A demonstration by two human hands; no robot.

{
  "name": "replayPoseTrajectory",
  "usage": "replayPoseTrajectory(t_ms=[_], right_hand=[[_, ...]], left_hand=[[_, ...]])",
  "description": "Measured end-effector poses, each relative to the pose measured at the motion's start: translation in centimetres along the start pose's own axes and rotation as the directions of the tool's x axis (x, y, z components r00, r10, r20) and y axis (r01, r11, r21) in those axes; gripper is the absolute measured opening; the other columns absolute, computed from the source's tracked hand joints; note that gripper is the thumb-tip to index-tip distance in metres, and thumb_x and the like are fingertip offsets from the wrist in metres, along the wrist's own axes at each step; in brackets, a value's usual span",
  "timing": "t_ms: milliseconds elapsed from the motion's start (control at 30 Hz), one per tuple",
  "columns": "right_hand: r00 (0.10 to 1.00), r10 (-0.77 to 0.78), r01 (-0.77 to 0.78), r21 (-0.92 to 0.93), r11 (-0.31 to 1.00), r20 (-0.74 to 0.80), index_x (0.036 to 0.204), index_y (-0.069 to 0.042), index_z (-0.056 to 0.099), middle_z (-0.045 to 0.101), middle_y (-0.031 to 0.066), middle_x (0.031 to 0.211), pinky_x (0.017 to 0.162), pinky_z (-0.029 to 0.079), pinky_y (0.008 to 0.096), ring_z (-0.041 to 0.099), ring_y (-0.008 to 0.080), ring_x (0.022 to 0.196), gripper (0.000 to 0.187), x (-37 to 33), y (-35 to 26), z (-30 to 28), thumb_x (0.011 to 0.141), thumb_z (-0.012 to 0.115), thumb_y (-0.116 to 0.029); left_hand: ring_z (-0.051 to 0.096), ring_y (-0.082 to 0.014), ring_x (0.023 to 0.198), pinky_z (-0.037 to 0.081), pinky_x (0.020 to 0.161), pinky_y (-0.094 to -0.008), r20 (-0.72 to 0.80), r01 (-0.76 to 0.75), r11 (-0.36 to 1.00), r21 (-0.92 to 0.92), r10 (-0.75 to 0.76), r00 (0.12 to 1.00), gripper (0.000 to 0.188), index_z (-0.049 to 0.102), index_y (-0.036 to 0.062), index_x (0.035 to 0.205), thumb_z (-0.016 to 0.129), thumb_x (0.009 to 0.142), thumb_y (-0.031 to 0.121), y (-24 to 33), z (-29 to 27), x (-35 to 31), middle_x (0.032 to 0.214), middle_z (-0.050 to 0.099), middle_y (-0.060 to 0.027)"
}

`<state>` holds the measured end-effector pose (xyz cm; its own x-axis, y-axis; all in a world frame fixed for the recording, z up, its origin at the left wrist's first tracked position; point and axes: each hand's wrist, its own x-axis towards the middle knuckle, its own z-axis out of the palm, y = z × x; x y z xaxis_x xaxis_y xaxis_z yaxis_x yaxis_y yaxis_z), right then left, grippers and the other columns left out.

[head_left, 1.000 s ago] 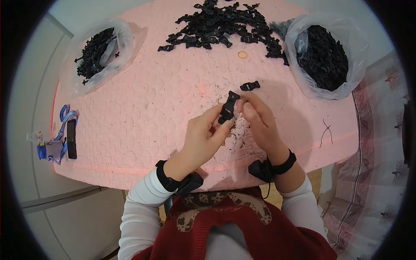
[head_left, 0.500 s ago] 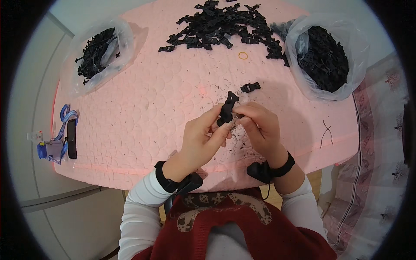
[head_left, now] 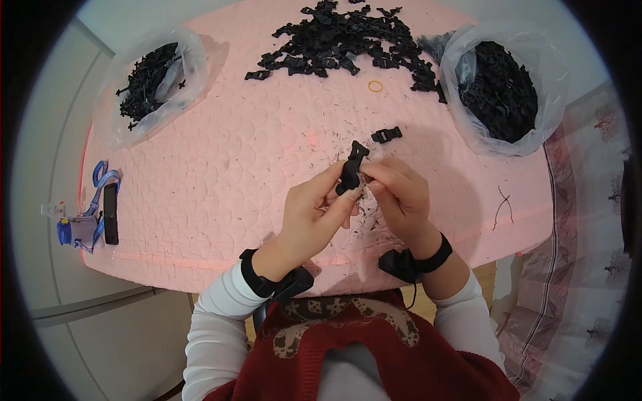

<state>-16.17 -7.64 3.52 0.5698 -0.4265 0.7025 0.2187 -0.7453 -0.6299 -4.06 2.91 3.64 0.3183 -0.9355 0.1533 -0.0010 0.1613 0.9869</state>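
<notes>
A black plastic side-release buckle (head_left: 352, 167) is pinched upright between the thumb and fingers of my left hand (head_left: 313, 207), over the middle of the table. Close against the buckle's right edge, my right hand (head_left: 403, 194) is closed, thumb to forefinger. Whatever sits between those fingertips is too small to make out. Just beyond my hands lies another black buckle (head_left: 386, 135), by itself. Fine dark plastic scraps (head_left: 367, 220) are scattered on the cloth under and around both hands.
Many black buckles (head_left: 341, 40) are heaped at the far side of the pink quilted cloth (head_left: 200, 180). Clear bags of black parts stand far left (head_left: 194, 60) and far right (head_left: 555, 73). A yellow rubber band (head_left: 375, 86), dark wires (head_left: 505, 207) and a blue lanyard (head_left: 100, 175) lie about.
My right hand has shifted slightly, its thumb tucked closer to the forefinger beside the buckle. The left hand and its buckle have barely moved.
</notes>
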Motion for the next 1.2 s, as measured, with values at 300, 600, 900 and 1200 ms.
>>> replayPoseTrajectory(t_ms=[300,600,900,1200], right_hand=[[1.000,0.005,-0.004,0.033,0.999,-0.015,0.096,-0.001,0.057,0.056,0.0100,0.074,0.055,0.041,0.0293,0.053,0.0229,0.062,0.016,0.0,0.2,0.1,0.080,0.056,-0.004],[1.000,-0.010,0.010,0.000,1.000,0.004,0.098,0.001,0.056,0.055,0.0112,0.075,0.056,0.040,0.0265,0.052,0.0195,0.064,0.017,-0.2,0.6,0.0,0.081,0.054,-0.001],[0.997,-0.007,0.004,-0.041,0.999,-0.074,0.097,0.001,0.057,0.055,0.0106,0.075,0.057,0.041,0.0268,0.052,0.0199,0.064,0.018,-0.3,1.2,0.1,0.079,0.054,0.001],[0.926,0.362,-0.328,0.245,0.912,-0.107,0.096,0.001,0.058,0.058,0.0099,0.079,0.062,0.043,0.0250,0.054,0.0160,0.069,0.018,-0.6,0.4,0.4,0.079,0.051,0.000]], left_hand=[[0.048,-0.0039,0.049,0.039,0.045,-0.0173,0.024,0.065,0.994,-0.083,-0.063,0.998,0.034,0.046,-0.0050,0.118,0.052,0.085,0.003,0.3,0.2,0.1,0.062,0.054,-0.0016],[0.048,-0.0042,0.049,0.038,0.044,-0.0174,0.024,0.050,0.992,-0.120,-0.047,0.999,0.032,0.047,-0.0053,0.116,0.051,0.086,0.003,0.2,0.3,0.0,0.062,0.055,-0.0024],[0.049,-0.0050,0.048,0.039,0.044,-0.0178,0.045,0.168,0.968,-0.188,-0.162,0.986,0.030,0.048,-0.0041,0.115,0.051,0.086,0.005,0.6,0.5,0.0,0.062,0.055,-0.0026],[0.049,-0.0058,0.046,0.039,0.043,-0.0176,0.076,0.229,0.952,-0.203,-0.218,0.973,0.029,0.048,-0.0023,0.114,0.050,0.087,0.009,0.8,0.3,0.3,0.061,0.055,-0.0030]])
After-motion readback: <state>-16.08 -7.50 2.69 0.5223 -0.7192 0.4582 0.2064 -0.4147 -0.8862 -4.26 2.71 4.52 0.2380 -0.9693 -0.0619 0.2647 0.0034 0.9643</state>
